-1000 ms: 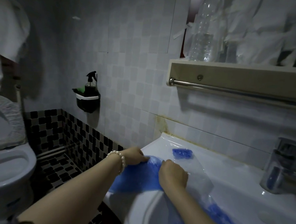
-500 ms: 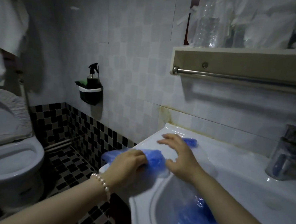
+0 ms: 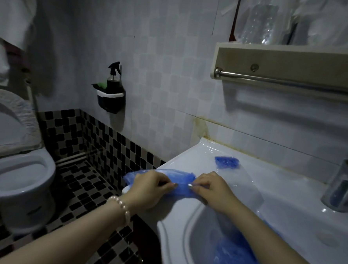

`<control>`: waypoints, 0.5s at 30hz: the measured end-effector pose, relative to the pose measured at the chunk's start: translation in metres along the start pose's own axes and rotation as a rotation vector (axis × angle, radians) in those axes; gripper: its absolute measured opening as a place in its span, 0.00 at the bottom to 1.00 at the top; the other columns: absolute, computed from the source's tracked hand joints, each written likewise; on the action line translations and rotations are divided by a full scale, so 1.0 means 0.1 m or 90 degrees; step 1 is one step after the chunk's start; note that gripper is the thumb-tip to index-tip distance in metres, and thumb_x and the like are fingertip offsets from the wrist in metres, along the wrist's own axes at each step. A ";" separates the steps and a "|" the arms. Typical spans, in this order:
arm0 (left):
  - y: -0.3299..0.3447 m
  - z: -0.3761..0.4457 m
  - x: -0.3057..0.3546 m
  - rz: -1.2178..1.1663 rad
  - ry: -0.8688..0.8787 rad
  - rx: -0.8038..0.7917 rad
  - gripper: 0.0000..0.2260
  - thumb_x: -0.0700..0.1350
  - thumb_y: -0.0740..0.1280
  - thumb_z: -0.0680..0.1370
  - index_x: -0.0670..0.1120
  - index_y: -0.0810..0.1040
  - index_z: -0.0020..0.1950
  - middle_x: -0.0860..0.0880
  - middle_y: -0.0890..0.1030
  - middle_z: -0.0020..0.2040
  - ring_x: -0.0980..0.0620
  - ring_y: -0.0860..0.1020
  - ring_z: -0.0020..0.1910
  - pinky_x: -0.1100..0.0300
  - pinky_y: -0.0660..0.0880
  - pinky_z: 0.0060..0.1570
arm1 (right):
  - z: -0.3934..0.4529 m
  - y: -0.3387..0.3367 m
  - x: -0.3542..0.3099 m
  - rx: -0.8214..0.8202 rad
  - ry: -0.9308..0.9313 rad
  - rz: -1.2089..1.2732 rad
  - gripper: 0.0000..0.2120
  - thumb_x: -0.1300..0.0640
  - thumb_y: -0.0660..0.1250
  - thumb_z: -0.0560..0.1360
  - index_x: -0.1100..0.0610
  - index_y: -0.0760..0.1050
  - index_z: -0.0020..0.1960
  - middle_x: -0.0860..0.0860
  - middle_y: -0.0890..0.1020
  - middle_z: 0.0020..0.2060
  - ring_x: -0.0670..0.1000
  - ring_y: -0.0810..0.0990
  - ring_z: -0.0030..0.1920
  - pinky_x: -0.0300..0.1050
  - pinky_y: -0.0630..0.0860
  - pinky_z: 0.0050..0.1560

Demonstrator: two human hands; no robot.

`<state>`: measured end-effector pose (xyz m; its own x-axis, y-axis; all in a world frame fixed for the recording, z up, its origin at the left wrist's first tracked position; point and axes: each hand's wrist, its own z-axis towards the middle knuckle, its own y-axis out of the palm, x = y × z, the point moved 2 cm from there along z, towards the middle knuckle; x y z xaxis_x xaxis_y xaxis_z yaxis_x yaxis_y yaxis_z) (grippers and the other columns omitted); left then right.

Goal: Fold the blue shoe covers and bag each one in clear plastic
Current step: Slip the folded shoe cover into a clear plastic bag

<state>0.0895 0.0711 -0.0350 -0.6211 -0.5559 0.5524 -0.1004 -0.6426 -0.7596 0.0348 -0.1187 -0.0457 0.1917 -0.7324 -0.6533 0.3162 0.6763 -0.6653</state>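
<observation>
Both hands pinching one blue shoe cover [image 3: 181, 178] at the counter's [image 3: 287, 200] left front corner.

Left hand [image 3: 150, 186] and right hand [image 3: 212, 189] sit close together, fingers curled, each gripping the folded cover's near edge; its left end overhangs the counter edge. Left wrist has a pearl bracelet [image 3: 121, 207]. A second folded shoe cover in clear plastic [image 3: 226, 162] lies farther back on the counter, near the wall, apart from the hands. A sheet of clear plastic [image 3: 245, 189] lies just right of the right hand. A heap of blue covers [image 3: 237, 256] sits in the sink basin [image 3: 195, 235]. Tap [image 3: 345, 183] at far right; toilet [image 3: 13, 173] at left; wall caddy with a spray bottle [image 3: 113, 81].
</observation>
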 end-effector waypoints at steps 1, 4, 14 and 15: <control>0.00 0.04 -0.01 -0.007 -0.049 -0.027 0.20 0.52 0.66 0.77 0.48 0.70 0.26 0.56 0.72 0.23 0.58 0.68 0.29 0.58 0.62 0.37 | 0.01 0.01 0.02 -0.026 0.053 0.034 0.15 0.55 0.68 0.75 0.53 0.77 0.29 0.43 0.75 0.29 0.50 0.73 0.36 0.43 0.70 0.41; 0.04 0.11 -0.03 0.066 -0.126 -0.056 0.23 0.55 0.60 0.80 0.46 0.66 0.28 0.52 0.72 0.30 0.49 0.72 0.38 0.56 0.61 0.43 | 0.06 0.03 0.07 -0.047 0.192 0.073 0.16 0.50 0.64 0.77 0.54 0.72 0.32 0.52 0.75 0.32 0.53 0.71 0.35 0.44 0.68 0.40; 0.02 0.03 0.11 0.430 0.067 0.120 0.12 0.56 0.68 0.67 0.47 0.79 0.39 0.50 0.75 0.43 0.46 0.71 0.47 0.55 0.54 0.42 | 0.00 0.08 -0.18 0.092 0.192 -0.262 0.13 0.49 0.69 0.69 0.50 0.67 0.32 0.46 0.71 0.40 0.52 0.69 0.51 0.44 0.58 0.46; 0.01 0.02 0.11 0.436 0.129 0.163 0.12 0.54 0.70 0.60 0.48 0.77 0.36 0.50 0.74 0.40 0.46 0.71 0.44 0.55 0.55 0.40 | 0.00 0.07 -0.15 0.109 0.155 -0.237 0.12 0.49 0.71 0.68 0.48 0.67 0.37 0.45 0.71 0.44 0.51 0.69 0.53 0.43 0.59 0.47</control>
<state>0.0846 0.0633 -0.0291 -0.6125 -0.7831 -0.1074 0.5283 -0.3045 -0.7926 0.0337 -0.1025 -0.0405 -0.1812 -0.8687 -0.4611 0.4751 0.3332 -0.8144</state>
